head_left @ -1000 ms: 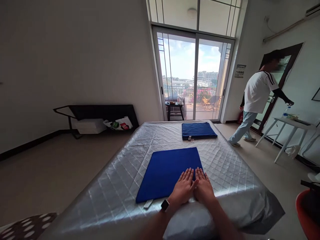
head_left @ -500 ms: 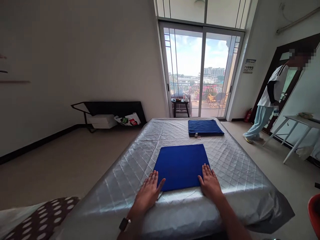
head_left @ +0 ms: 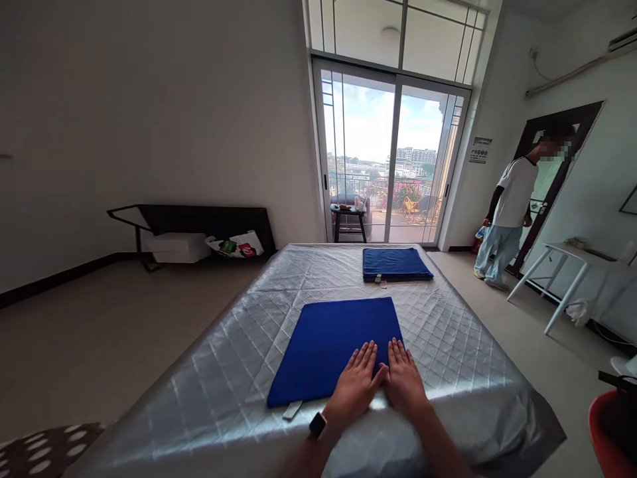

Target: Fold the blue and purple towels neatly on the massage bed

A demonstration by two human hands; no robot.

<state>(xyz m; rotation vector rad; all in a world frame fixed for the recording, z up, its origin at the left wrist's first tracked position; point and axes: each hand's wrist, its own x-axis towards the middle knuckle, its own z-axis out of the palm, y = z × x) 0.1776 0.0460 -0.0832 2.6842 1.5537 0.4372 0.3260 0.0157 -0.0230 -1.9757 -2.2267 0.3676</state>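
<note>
A flat blue folded cloth (head_left: pixel 328 345) lies on the silver quilted table cover (head_left: pixel 219 378). My left hand (head_left: pixel 357 378) rests flat on its near right part, fingers stretched out. Beside it, my right hand (head_left: pixel 404 373) lies flat along the cloth's right edge, its thumb side touching or nearly touching my left thumb. Both hands are open and grip nothing. A white tag (head_left: pixel 292 410) sticks out from under the cloth's near edge. Farther back sits a stack of folded blue cloths (head_left: pixel 397 264), with small tags at its front.
Along the left wall stands a low black-framed rack (head_left: pixel 209 222) with a white box (head_left: pixel 180 247) and a printed bag. Toward the right, a person (head_left: pixel 507 206) stands by the door, near a white table (head_left: pixel 582 255). A red chair (head_left: pixel 610 425) is at the lower right.
My left hand has moved right across the cloth, from its left edge to beside my right hand. The cloth's near left corner now reaches farther out, with a tag showing. The person has shifted.
</note>
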